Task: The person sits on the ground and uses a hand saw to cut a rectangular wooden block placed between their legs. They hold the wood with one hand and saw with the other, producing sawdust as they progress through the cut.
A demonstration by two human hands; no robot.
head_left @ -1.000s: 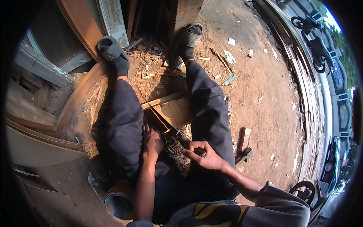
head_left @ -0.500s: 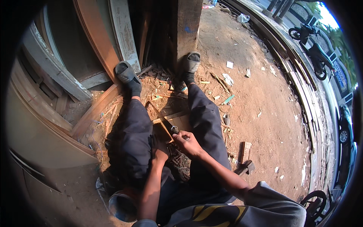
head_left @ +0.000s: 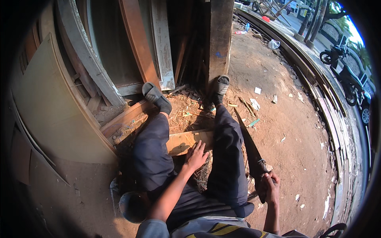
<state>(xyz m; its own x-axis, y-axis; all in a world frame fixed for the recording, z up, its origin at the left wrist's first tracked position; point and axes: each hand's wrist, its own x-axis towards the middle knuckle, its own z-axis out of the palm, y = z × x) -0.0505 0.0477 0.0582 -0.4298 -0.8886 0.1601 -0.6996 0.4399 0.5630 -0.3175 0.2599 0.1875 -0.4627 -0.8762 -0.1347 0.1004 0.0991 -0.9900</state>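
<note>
My left hand (head_left: 195, 156) lies with its fingers stretched over the near edge of a pale wooden board (head_left: 178, 143). The board sits crosswise between my lower legs, with lines across its face. Out to the right of my right knee, my right hand (head_left: 271, 186) is closed round the handle of a hand saw (head_left: 250, 148). The saw's dark blade tapers forward beside my leg, apart from the board. Part of the handle is hidden by my fingers.
Wood shavings and scraps (head_left: 186, 109) litter the ground by my sandalled feet. Old frames and a brown plank (head_left: 139, 37) lean ahead at left, beside a thick post (head_left: 219, 43). A bucket (head_left: 133, 207) stands near my left hip. Stacked planks (head_left: 327, 137) and a motorbike (head_left: 345, 77) are at right.
My right hand has swung from between my legs out to the right with the saw. My left hand has shifted onto the board, its fingers spreading. The view has turned too.
</note>
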